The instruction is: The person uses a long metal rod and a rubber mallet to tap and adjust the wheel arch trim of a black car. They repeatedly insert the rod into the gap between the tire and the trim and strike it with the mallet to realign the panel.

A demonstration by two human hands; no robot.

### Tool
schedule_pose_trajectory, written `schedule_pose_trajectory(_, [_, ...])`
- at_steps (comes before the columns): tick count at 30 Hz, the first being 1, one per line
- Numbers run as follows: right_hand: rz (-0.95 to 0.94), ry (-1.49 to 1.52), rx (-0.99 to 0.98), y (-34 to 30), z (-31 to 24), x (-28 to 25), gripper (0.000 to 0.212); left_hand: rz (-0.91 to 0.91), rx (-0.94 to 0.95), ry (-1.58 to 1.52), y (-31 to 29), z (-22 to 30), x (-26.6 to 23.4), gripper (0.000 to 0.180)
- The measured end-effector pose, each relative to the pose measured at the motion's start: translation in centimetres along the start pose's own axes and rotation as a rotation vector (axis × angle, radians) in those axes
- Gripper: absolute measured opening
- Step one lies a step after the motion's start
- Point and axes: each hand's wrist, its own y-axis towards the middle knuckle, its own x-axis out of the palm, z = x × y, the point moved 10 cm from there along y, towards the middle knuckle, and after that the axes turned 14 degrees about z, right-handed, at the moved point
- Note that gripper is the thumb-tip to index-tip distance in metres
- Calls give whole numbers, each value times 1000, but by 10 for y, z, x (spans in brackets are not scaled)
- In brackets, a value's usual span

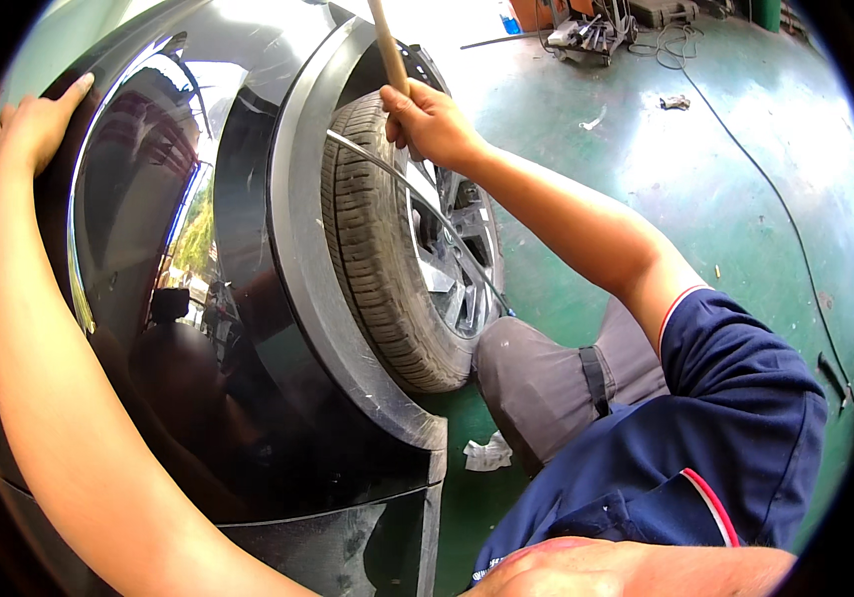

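Note:
My left hand (31,131) rests on the glossy black car body (248,418), thumb stretched out and fingers spread near its far left edge. In my right hand (435,124) is a wooden handle (388,45), held upright with the fingers wrapped round it; its upper end runs out of view. Just below that hand, a thin metal rod (437,211) slants across the tyre (372,249) and wheel rim (450,261). One end of the rod lies by the matte wheel-arch trim (294,214), the other points down toward the floor. I cannot tell whether handle and rod touch.
My bent knee (518,373) is close beside the wheel. Crumpled white paper (487,454) lies on the green floor (586,119). A dark cable (760,164) runs along the right. At the back stands a low tool trolley (591,35) near a dark case (664,12).

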Motion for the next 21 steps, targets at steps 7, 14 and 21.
schedule_pose_trajectory(7, [11,-39,16,-1,11,-2,38,-26,21,9,0,6,-1,105])
schedule_pose_trajectory(14, [-23,36,13,-6,-2,-1,34,-2,22,16,-4,2,-6,105])
schedule_pose_trajectory(21, [-124,-107,-27,-19,2,9,35,2,42,3,11,-2,1,103])
